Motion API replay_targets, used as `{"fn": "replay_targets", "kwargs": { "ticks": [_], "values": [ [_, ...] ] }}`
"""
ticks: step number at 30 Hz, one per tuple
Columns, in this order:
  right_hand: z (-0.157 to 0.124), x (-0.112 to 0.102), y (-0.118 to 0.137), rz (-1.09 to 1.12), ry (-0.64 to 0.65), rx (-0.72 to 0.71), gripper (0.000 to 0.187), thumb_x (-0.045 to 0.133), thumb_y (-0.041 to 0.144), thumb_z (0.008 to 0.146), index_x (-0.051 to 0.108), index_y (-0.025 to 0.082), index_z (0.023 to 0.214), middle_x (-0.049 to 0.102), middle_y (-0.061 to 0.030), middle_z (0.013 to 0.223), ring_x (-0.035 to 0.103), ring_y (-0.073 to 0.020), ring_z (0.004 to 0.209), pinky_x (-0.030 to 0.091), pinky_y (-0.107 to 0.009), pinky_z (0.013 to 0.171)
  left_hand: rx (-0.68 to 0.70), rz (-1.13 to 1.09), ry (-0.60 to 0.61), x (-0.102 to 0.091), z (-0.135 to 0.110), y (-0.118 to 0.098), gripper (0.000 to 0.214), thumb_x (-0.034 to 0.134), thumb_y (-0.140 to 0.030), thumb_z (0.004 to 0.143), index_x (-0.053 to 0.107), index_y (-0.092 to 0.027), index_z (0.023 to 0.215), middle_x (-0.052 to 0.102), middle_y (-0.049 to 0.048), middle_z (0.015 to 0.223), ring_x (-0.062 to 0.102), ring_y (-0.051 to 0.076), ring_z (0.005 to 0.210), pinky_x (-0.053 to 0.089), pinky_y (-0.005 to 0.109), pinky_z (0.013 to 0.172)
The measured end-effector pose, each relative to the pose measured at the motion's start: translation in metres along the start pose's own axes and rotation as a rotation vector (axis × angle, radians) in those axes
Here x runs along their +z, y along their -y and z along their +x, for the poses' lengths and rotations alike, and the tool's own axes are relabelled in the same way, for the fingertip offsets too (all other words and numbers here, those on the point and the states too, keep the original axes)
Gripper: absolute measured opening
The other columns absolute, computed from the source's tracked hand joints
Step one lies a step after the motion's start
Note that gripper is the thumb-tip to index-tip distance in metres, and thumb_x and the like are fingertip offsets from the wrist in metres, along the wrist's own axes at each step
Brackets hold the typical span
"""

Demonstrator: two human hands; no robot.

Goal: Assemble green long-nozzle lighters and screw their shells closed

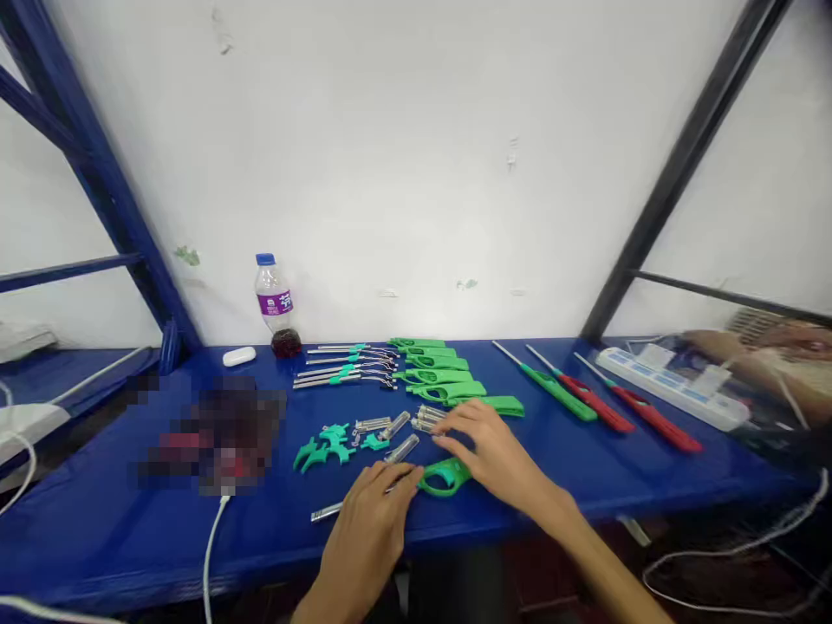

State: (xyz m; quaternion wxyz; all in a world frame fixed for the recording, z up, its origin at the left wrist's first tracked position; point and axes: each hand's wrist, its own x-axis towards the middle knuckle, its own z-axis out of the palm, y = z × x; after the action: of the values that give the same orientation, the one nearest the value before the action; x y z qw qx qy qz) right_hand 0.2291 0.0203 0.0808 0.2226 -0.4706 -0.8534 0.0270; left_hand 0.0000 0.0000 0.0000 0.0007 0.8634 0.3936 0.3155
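Note:
My left hand [370, 524] rests on the blue table [97, 537], fingers curled over the metal tube [327, 512] of a partly built lighter. My right hand [490, 455] lies over the lighter's green handle [443, 477], fingers bent down on it. Just beyond my hands lie small clear metal-tipped parts [403, 448] and teal trigger pieces [325, 446]. Further back a row of green handle shells [438, 374] sits beside several metal tubes with wires [344, 364].
A water bottle [276, 305] and a white earbud case [239, 356] stand by the wall. Three finished lighters, one green [552, 386] and two red [643, 414], lie at right. A white power strip [676, 390] and another person's arm [767, 355] are far right. A white cable [211, 546] crosses the front edge.

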Motion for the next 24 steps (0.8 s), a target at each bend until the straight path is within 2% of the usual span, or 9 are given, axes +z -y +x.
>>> {"fn": "replay_targets", "kwargs": {
  "ticks": [4, 6, 12, 15, 19, 24],
  "values": [
    [0.050, 0.004, 0.013, -0.012, 0.138, -0.151, 0.012, 0.070, 0.026, 0.102, 0.082, 0.025, 0.102, 0.081, -0.0030, 0.104, 0.067, -0.0220, 0.103, 0.043, -0.034, 0.094, 0.028, -0.007, -0.010, -0.005, 0.004, 0.000, 0.046, 0.047, -0.005, 0.101, 0.072, -0.025, 0.133, 0.079, 0.0063, 0.123, 0.075, 0.028, 0.111, 0.061, 0.054, 0.102],
    [0.067, 0.006, 0.020, -0.044, 0.215, -0.207, 0.009, 0.075, 0.023, 0.097, 0.083, 0.026, 0.094, 0.081, -0.0022, 0.096, 0.067, -0.0222, 0.102, 0.043, -0.033, 0.090, 0.037, -0.010, -0.016, -0.007, 0.005, 0.000, 0.046, 0.047, -0.005, 0.100, 0.073, -0.025, 0.132, 0.079, 0.0064, 0.122, 0.075, 0.028, 0.109, 0.061, 0.054, 0.101],
    [0.086, 0.017, 0.036, -0.130, 0.318, -0.252, 0.019, 0.075, 0.016, 0.094, 0.081, 0.022, 0.077, 0.077, -0.0052, 0.080, 0.065, -0.0236, 0.092, 0.040, -0.034, 0.084, 0.033, -0.019, -0.008, -0.010, 0.007, -0.003, 0.051, 0.046, 0.001, 0.096, 0.074, -0.026, 0.130, 0.079, 0.0054, 0.120, 0.075, 0.027, 0.107, 0.063, 0.050, 0.097],
    [0.083, 0.021, 0.038, -0.121, 0.314, -0.245, 0.021, 0.075, 0.009, 0.092, 0.076, 0.019, 0.074, 0.077, -0.0076, 0.087, 0.063, -0.0247, 0.096, 0.039, -0.036, 0.088, 0.027, -0.025, 0.009, -0.011, 0.007, -0.003, 0.052, 0.046, 0.002, 0.096, 0.073, -0.025, 0.131, 0.079, 0.0056, 0.122, 0.075, 0.028, 0.107, 0.063, 0.051, 0.095],
    [0.075, 0.021, 0.034, -0.033, 0.263, -0.205, 0.018, 0.073, 0.004, 0.092, 0.074, 0.018, 0.081, 0.076, -0.0076, 0.091, 0.063, -0.0246, 0.098, 0.038, -0.037, 0.091, 0.033, -0.027, 0.010, -0.011, 0.004, -0.003, 0.051, 0.044, 0.001, 0.097, 0.072, -0.025, 0.131, 0.078, 0.0061, 0.122, 0.074, 0.027, 0.107, 0.063, 0.049, 0.094],
    [0.064, 0.013, 0.018, 0.184, 0.071, -0.052, 0.014, 0.063, 0.021, 0.104, 0.070, 0.020, 0.092, 0.078, -0.0051, 0.095, 0.069, -0.0218, 0.092, 0.045, -0.033, 0.084, 0.048, -0.015, -0.019, -0.010, 0.000, -0.001, 0.053, 0.042, 0.001, 0.097, 0.072, -0.025, 0.132, 0.078, 0.0058, 0.123, 0.075, 0.027, 0.106, 0.063, 0.050, 0.094]
  ]
}}
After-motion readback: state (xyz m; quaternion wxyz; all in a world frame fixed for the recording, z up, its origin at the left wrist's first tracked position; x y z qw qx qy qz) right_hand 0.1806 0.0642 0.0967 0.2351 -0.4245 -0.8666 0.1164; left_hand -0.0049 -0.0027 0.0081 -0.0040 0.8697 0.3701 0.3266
